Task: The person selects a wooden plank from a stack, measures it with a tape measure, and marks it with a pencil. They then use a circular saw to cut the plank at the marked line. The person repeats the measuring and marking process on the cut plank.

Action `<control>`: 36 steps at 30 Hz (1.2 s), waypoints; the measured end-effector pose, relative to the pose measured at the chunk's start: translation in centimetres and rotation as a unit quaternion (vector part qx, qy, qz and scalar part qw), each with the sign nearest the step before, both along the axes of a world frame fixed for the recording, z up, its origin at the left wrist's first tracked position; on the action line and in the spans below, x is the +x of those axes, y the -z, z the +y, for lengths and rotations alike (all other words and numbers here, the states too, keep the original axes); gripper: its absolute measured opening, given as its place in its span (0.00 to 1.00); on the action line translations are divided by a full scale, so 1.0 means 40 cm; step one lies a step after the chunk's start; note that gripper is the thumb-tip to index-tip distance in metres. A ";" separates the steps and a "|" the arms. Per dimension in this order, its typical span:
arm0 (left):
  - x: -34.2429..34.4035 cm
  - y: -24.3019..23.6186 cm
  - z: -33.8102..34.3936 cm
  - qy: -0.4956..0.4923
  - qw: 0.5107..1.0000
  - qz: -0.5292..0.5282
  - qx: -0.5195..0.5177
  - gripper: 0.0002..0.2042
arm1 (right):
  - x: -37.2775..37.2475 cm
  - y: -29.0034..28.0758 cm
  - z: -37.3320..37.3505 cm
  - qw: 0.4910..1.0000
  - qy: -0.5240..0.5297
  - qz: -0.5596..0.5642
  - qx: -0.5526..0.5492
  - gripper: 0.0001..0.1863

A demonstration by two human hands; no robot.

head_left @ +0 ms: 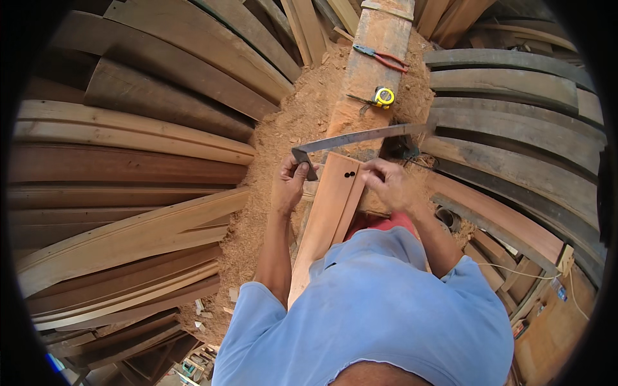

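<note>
My left hand (pixel 290 185) is closed on the short thick stock of a carpenter's square (pixel 351 138), with the thumb on its face. The long metal blade reaches to the right above the end of a reddish wooden board (pixel 331 199). This board has a groove along its length and two dark round spots near its far end. At the board's right edge, my right hand (pixel 385 181) has its fingers curled in a pinch. What they hold, if anything, is too small to make out.
Ahead, a sawdust-covered plank (pixel 376 64) carries red-handled pliers (pixel 381 58) and a yellow tape measure (pixel 383 97). A dark power tool (pixel 402 147) sits beyond my right hand. Stacked boards (pixel 135 170) line the left, more planks (pixel 515 122) the right. Sawdust (pixel 277 138) covers the ground.
</note>
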State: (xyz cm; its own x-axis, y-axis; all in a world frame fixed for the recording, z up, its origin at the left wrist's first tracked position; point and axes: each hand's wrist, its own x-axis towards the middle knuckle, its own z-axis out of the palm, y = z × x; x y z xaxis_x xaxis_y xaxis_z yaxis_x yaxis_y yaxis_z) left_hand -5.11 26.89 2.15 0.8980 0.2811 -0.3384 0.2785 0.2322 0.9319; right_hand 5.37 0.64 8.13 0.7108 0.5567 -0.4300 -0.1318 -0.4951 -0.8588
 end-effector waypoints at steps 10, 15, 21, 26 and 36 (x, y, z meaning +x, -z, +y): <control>-0.097 -0.080 -0.311 0.023 0.938 -0.136 0.318 0.19 | -0.154 -0.048 0.033 0.987 0.075 0.034 0.139 0.19; -0.129 -0.069 -0.337 0.197 0.902 -0.111 0.369 0.25 | -0.159 0.083 -0.085 0.988 0.147 0.047 0.018 0.13; -0.123 0.131 -0.254 0.054 0.842 0.137 0.520 0.35 | -0.102 0.325 -0.144 0.971 0.240 0.007 -0.004 0.12; -0.141 0.244 -0.252 0.052 0.795 0.187 0.575 0.31 | -0.090 0.430 -0.113 0.978 0.209 0.017 -0.007 0.12; -0.124 0.241 -0.268 0.051 0.786 0.240 0.567 0.27 | -0.115 0.472 -0.043 0.942 0.278 0.141 0.121 0.07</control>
